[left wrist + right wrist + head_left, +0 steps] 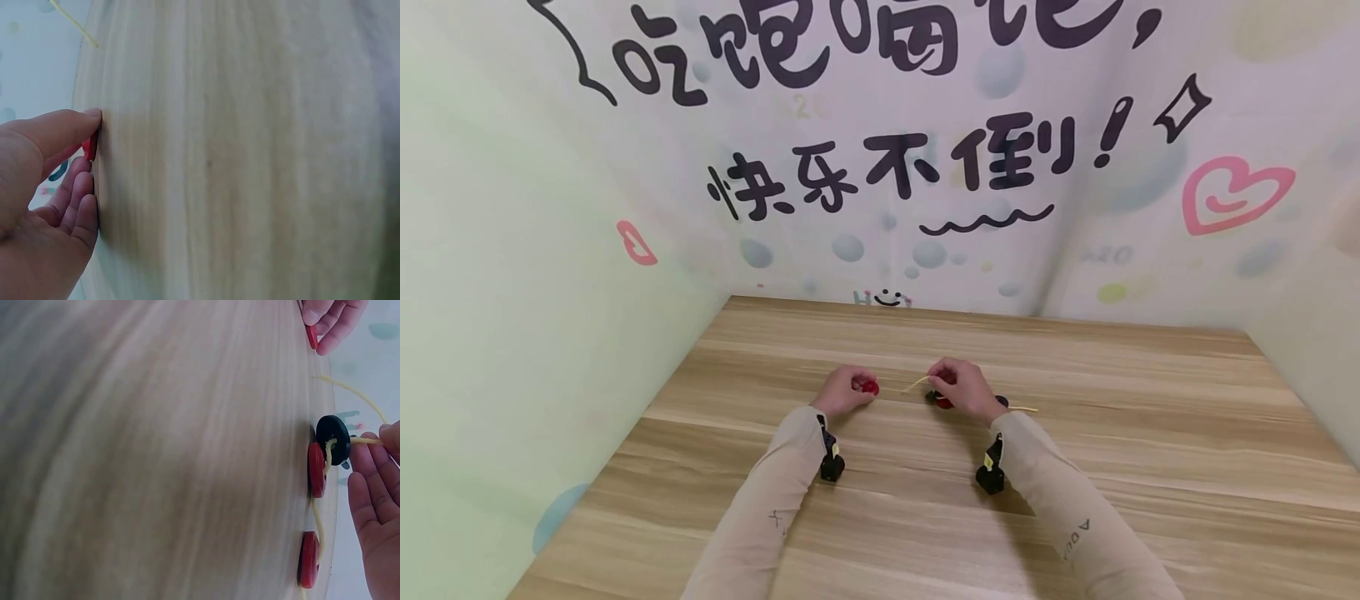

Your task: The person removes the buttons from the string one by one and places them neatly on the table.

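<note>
**Yellow string (366, 441), pinched tight in the right hand (962, 387)**

Held between thumb and fingers, a bit above the wooden table (865, 533). Poked through a hole in a black button (331, 439), tipped up on its edge. Run on from there to a first red button (317, 470), right beside the black one. Stretched on again to a second red button (309, 559), a little way off. Hard to see just how it goes through that one. Loose at one end, bending over into the gap between both hands.

Clamped in the left hand (844, 390), between thumb and fingers: a third red button (870, 387), apart from the string. Cannot tell if touching the wood.

Near the right wrist, in the head view: a dark round thing (1002, 402), too small to name, with a bit of yellow string poking out past it.

On both arms: pale sleeves (752, 517). At the wrists: little black cameras (990, 479). At the back: a white wall (662, 150) with big black writing (900, 167) and a pink heart (1225, 225).
</note>
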### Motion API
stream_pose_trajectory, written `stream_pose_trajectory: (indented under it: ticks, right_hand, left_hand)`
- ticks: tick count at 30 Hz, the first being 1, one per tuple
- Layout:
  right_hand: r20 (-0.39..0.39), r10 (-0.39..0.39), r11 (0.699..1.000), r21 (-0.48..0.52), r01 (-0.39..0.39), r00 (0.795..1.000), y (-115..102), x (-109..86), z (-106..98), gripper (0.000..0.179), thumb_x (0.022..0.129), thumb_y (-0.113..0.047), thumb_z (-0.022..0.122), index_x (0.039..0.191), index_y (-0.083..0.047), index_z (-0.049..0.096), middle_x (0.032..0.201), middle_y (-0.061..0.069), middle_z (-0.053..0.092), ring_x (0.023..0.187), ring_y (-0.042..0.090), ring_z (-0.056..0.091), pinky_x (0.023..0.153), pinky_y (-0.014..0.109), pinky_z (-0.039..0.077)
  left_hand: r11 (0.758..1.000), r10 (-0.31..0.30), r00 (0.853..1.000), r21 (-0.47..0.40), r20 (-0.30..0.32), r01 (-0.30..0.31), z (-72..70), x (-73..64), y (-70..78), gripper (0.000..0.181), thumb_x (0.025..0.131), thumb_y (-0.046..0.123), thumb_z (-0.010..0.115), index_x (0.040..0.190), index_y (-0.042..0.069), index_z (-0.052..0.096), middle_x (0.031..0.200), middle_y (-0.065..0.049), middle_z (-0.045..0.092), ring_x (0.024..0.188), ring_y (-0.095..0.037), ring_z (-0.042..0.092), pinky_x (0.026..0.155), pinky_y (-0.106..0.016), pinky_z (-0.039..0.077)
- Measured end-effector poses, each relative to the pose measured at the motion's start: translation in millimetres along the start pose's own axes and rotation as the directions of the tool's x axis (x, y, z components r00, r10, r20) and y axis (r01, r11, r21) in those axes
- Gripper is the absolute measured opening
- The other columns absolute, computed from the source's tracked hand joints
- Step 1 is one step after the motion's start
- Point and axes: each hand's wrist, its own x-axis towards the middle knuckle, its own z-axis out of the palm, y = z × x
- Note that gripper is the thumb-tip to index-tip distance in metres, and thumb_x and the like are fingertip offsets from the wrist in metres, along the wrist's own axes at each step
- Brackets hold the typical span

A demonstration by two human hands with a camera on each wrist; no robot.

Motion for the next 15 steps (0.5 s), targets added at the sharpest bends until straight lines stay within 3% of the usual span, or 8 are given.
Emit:
stream_pose_trajectory:
  ticks: [7,15]
  right_hand:
    - [0.012,0.019,1.0,0.002,-0.019,1.0,1.2,0.1,0.0,0.007,0.085,-0.01,0.059,0.09,-0.005,0.061,0.08,0.004,0.06,0.07,0.014,0.054,0.057,0.024,0.047]
    - [0.01,-0.014,1.0,-0.011,0.014,1.0,-1.2,0.0,0.7,0.007,0.084,-0.009,0.06,0.089,-0.004,0.062,0.08,0.005,0.061,0.069,0.014,0.053,0.058,0.025,0.046]
  left_hand:
    - [0.998,-0.023,0.999,0.065,-0.029,0.025,1.1,0.3,16.3,0.037,0.072,0.005,0.071,0.106,-0.001,0.06,0.098,-0.013,0.056,0.091,-0.024,0.05,0.081,-0.034,0.041]
    - [0.997,0.061,0.998,-0.056,0.006,-0.061,17.5,6.1,43.2,0.032,0.078,0.009,0.066,0.108,-0.003,0.059,0.106,-0.017,0.058,0.096,-0.027,0.054,0.083,-0.033,0.043]
